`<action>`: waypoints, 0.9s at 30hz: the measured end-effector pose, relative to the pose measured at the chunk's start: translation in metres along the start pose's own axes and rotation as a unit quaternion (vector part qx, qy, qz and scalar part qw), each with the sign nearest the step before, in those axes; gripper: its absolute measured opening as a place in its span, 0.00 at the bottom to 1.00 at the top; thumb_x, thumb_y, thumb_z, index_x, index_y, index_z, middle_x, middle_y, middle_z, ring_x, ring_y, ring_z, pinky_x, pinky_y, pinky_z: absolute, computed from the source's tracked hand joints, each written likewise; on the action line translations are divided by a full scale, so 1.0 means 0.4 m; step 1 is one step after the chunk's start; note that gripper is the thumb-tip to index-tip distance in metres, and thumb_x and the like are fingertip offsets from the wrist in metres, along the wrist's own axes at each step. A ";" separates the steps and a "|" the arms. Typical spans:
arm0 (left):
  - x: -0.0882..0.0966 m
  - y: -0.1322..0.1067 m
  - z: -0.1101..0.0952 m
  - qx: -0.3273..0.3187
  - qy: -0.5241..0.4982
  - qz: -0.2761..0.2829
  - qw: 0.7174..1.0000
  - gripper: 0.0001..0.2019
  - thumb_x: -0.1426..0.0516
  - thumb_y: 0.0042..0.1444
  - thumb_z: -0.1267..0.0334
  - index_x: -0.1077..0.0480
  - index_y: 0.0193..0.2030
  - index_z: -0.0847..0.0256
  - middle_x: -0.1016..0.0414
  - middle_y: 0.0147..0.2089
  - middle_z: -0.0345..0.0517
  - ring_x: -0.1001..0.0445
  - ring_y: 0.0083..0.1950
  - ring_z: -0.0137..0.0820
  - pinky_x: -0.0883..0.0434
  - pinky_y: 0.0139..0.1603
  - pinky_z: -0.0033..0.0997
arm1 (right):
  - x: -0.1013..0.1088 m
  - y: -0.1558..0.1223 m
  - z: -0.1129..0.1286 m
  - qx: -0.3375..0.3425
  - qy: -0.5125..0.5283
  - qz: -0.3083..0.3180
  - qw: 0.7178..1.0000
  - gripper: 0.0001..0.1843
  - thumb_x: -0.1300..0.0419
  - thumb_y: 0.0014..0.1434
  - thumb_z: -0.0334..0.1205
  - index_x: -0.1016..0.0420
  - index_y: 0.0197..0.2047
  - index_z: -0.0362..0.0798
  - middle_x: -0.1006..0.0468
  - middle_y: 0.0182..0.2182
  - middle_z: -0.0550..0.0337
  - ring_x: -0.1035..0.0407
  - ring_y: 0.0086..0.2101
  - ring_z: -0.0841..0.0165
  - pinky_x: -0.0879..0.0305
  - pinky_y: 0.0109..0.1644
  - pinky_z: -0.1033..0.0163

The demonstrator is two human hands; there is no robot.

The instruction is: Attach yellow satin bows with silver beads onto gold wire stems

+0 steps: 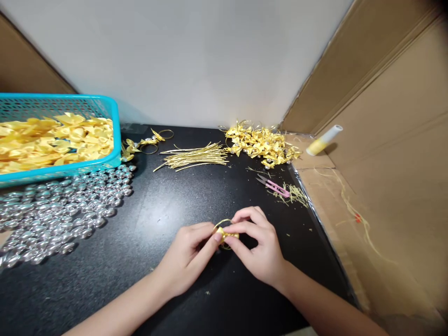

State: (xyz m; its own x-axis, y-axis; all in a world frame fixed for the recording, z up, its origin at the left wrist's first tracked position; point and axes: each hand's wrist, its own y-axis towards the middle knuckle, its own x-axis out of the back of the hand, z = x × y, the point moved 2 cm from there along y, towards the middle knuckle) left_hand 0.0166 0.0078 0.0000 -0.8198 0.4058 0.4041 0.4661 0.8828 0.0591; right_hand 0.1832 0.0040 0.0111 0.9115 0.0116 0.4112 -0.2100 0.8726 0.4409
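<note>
Low over the front middle of the black table, my left hand (191,249) pinches the left side of a yellow ribbon bow (220,232) between thumb and fingers. My right hand (258,242) has its thumb and fingertips closed on the bow's right side. A thin gold cord (223,221) arches above the bow from one hand to the other, and a bit of it loops below. My fingers cover much of the bow, so its middle cannot be made out fully.
A blue basket (117,135) of yellow bows stands at left, with many silver beads (87,205) before it. Cut gold cords (198,157) lie behind my hands. Finished-looking bows (262,142) are heaped back right, near pink snips (277,187), cord scraps (298,195) and an upright tube (324,140).
</note>
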 end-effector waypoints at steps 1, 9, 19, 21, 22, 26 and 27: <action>-0.002 -0.002 0.000 -0.010 0.014 0.002 1.000 0.17 0.53 0.67 0.62 0.34 0.27 0.62 0.34 0.25 0.38 0.34 0.27 0.25 0.40 0.30 0.24 | -0.002 -0.001 -0.001 -0.003 -0.005 0.001 1.000 0.06 0.35 0.54 0.29 0.21 0.35 0.47 0.27 0.34 0.57 0.33 0.36 0.68 0.34 0.41 0.62; -0.003 0.003 0.005 -0.013 0.040 0.011 0.999 0.10 0.49 0.64 0.63 0.34 0.31 0.62 0.35 0.25 0.36 0.37 0.26 0.24 0.41 0.28 0.23 | -0.012 -0.011 -0.019 -0.107 0.014 0.033 0.994 0.04 0.36 0.55 0.31 0.23 0.32 0.50 0.32 0.42 0.57 0.36 0.44 0.66 0.39 0.50 0.57; -0.003 0.011 0.015 0.047 -0.039 -0.019 0.998 0.17 0.51 0.64 0.60 0.32 0.26 0.63 0.31 0.23 0.38 0.34 0.26 0.25 0.39 0.28 0.23 | -0.018 -0.018 -0.048 -0.184 0.167 -0.003 0.969 0.03 0.34 0.55 0.38 0.23 0.30 0.51 0.36 0.45 0.58 0.38 0.50 0.64 0.45 0.58 0.54; -0.003 0.011 0.016 0.061 -0.042 -0.031 0.997 0.17 0.52 0.64 0.60 0.33 0.25 0.63 0.32 0.23 0.38 0.35 0.25 0.25 0.39 0.28 0.23 | -0.020 -0.019 -0.049 -0.172 0.167 -0.022 0.971 0.03 0.35 0.55 0.39 0.23 0.30 0.51 0.37 0.43 0.58 0.38 0.48 0.64 0.44 0.57 0.55; -0.003 0.011 0.016 0.067 -0.041 -0.035 0.996 0.18 0.52 0.63 0.60 0.33 0.24 0.63 0.32 0.22 0.38 0.35 0.25 0.25 0.39 0.28 0.23 | -0.020 -0.020 -0.050 -0.166 0.167 -0.029 0.972 0.03 0.35 0.56 0.39 0.23 0.31 0.51 0.37 0.42 0.58 0.38 0.47 0.65 0.42 0.56 0.55; -0.004 0.011 0.015 0.073 -0.045 -0.038 0.996 0.18 0.51 0.62 0.59 0.34 0.23 0.63 0.33 0.22 0.39 0.35 0.25 0.26 0.39 0.27 0.24 | -0.022 -0.021 -0.048 -0.153 0.167 -0.027 0.974 0.02 0.35 0.56 0.37 0.23 0.32 0.51 0.38 0.38 0.59 0.37 0.42 0.67 0.38 0.50 0.58; -0.004 0.011 0.014 0.071 -0.049 -0.036 0.996 0.18 0.51 0.62 0.59 0.34 0.24 0.63 0.33 0.22 0.39 0.35 0.25 0.26 0.39 0.27 0.24 | -0.022 -0.020 -0.048 -0.153 0.168 -0.025 0.974 0.02 0.35 0.56 0.36 0.23 0.32 0.51 0.38 0.38 0.60 0.37 0.40 0.68 0.38 0.48 0.59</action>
State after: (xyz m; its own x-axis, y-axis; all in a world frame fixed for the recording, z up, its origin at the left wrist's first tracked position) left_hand 0.0178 0.0124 -0.0056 -0.8810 0.3550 0.3126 0.3590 0.9321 -0.0468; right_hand 0.1835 0.0061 -0.0114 0.9928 0.0801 0.0888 -0.0946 0.9801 0.1743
